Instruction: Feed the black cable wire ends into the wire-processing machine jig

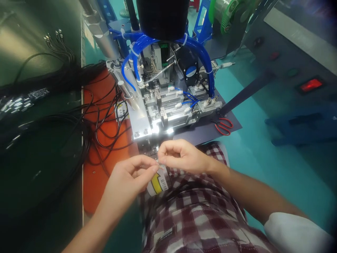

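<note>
My left hand (131, 175) is closed in a pinch, thumb against forefinger. Thin light and orange wire ends (161, 168) stick out from its fingertips. Close beside them, my right hand (184, 156) is also pinched, its fingertips almost touching the left ones; whatever it holds is too small to make out. Both hands are just in front of a metal machine (173, 112) with small clamps and blue air hoses (143, 42). Below the fingers is a white label with a yellow arrow (156, 183).
Black cables (98, 123) lie tangled across an orange board (92, 182) and the dark table at left. Red-handled pliers (223, 126) rest on the grey base plate at right. Farther right stands a control box with a lit red switch (311, 85). A green spool (225, 14) is behind.
</note>
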Demonstrator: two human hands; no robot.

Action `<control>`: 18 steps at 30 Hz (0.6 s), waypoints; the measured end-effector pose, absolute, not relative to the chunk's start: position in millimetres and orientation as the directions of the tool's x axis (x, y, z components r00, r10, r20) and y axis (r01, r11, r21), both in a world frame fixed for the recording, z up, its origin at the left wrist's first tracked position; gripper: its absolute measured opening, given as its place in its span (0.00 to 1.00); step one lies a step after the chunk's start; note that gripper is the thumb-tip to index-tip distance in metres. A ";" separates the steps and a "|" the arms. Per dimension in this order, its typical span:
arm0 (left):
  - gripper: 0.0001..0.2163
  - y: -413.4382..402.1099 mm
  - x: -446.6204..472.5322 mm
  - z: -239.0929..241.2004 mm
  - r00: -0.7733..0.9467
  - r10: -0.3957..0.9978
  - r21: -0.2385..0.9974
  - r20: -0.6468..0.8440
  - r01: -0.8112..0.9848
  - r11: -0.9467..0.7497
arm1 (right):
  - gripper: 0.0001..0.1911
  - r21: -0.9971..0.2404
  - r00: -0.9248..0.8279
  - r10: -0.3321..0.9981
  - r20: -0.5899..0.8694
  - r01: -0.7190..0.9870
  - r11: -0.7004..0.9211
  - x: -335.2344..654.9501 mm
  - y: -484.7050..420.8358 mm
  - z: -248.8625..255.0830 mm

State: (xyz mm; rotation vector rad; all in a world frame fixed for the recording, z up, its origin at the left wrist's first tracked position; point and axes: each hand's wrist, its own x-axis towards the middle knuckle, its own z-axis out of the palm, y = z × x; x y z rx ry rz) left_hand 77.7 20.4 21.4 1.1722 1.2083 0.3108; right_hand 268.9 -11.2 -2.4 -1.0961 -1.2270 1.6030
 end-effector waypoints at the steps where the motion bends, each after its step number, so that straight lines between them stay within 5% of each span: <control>1: 0.13 19.0 79.6 23.1 0.349 0.752 0.822 -0.558 0.355 0.445 | 0.08 -0.974 -0.251 0.954 -0.165 -0.111 -0.197 267.1 -10.7 -3.1; 5: 0.15 20.3 82.8 21.8 0.250 0.764 0.798 -0.595 0.301 0.522 | 0.10 -0.964 -0.088 0.972 -0.220 -0.130 -0.230 260.9 -10.7 -6.4; 12: 0.18 28.2 81.8 12.5 0.257 0.755 0.793 -0.603 0.297 0.532 | 0.10 -0.961 -0.070 0.964 -0.257 -0.087 -0.263 252.9 -13.8 -12.8; 18: 0.19 24.5 80.9 12.8 0.268 0.749 0.790 -0.606 0.320 0.524 | 0.07 -0.990 -0.016 0.992 -0.124 0.067 -0.123 249.1 -13.6 -15.5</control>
